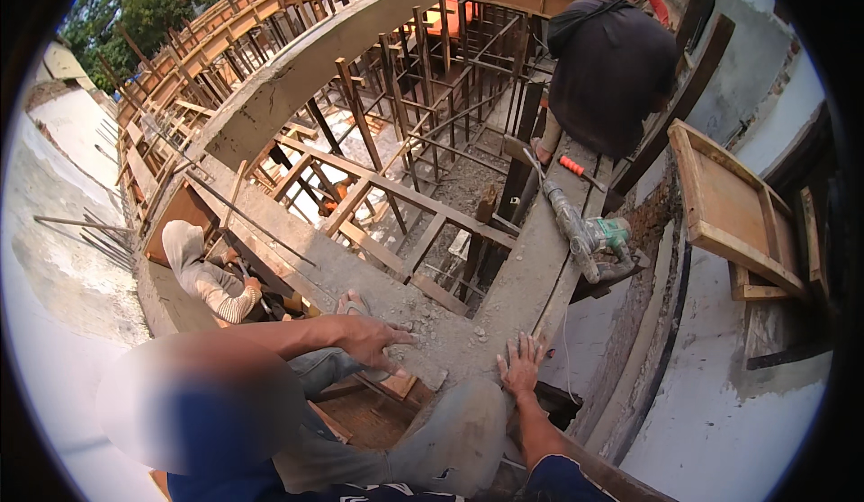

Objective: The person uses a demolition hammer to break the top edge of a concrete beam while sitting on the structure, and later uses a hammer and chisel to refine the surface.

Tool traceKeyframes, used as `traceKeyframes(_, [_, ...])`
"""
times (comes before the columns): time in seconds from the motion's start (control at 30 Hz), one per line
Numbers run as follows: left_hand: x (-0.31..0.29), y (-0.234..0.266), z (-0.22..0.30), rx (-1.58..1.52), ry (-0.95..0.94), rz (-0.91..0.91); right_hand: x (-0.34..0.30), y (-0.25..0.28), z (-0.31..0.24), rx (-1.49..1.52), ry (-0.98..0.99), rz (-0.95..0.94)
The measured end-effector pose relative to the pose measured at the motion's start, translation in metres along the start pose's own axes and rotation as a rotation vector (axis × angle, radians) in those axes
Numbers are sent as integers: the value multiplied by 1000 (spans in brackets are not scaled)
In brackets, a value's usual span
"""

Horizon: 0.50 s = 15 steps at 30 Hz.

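My left hand (367, 340) reaches over the grey concrete beam (342, 273), fingers apart and nothing in them, beside scattered rubble (441, 336). My right hand (522, 366) lies with spread fingers on the concrete where two beams meet, close to my bent knee (463, 421). Ahead of it, a green and grey demolition hammer (589, 232) rests on the right-hand beam, untouched, with its chisel pointing away from me. Just past its body lies a tool with an orange handle (572, 165). A blurred patch covers part of the lower left.
A person in a dark shirt (612, 70) sits at the beam's far end. Left and lower, a hooded person (202, 273) grips a tool. Timber framing (396, 196) and upright props surround a deep opening. A wooden form panel (733, 201) leans at right by a white wall (729, 421).
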<state>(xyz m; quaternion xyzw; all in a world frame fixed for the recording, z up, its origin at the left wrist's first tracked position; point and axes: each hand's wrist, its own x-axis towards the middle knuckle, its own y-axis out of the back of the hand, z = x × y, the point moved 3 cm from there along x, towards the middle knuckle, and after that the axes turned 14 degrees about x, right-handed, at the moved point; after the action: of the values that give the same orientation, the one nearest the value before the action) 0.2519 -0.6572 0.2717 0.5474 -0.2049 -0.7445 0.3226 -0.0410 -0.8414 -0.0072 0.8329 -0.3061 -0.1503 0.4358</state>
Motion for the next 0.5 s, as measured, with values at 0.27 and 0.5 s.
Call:
traceKeyframes(0.27, [-82,-39,54,166,-163,-751,-89,47,-114,464,-154,-294])
traceKeyframes(0.5, [-81,13,50,41,-265,-101,91,172,-10,50,-232,103])
